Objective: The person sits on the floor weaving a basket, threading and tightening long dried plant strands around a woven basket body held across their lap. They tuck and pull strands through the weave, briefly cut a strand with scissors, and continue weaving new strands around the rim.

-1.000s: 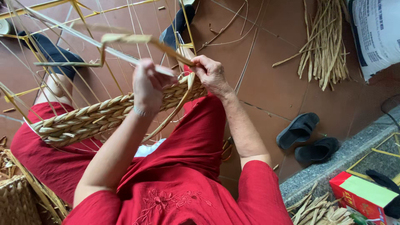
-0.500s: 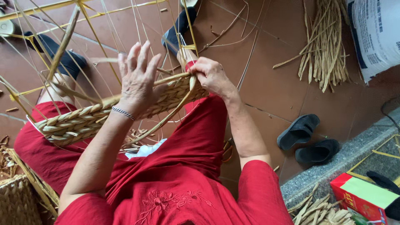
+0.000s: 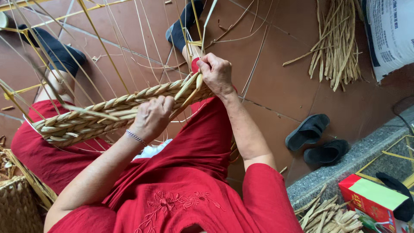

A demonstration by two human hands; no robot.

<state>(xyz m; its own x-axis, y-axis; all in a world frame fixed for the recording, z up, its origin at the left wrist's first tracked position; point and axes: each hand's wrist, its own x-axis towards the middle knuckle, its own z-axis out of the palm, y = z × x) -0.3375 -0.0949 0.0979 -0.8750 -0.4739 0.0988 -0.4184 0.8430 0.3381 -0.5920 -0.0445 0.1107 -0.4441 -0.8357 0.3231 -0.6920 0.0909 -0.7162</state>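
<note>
Straw plaited into a band point(image 3: 108, 114) lies across our lap, its long axis running from lower left up to the right; our left hand point(image 3: 152, 117) closes on its middle, our right hand point(image 3: 215, 73) pinches the upper-right end, where loose strands point(image 3: 192, 86) stick out

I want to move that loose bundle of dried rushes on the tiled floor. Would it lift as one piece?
Probably not. The bundle of dried rushes lies fanned out with no tie in sight, so stalks would likely slide apart. The stalks look thin and dry, so probably light. Several curve and cross, which suggests that they bend rather than snap.
</note>
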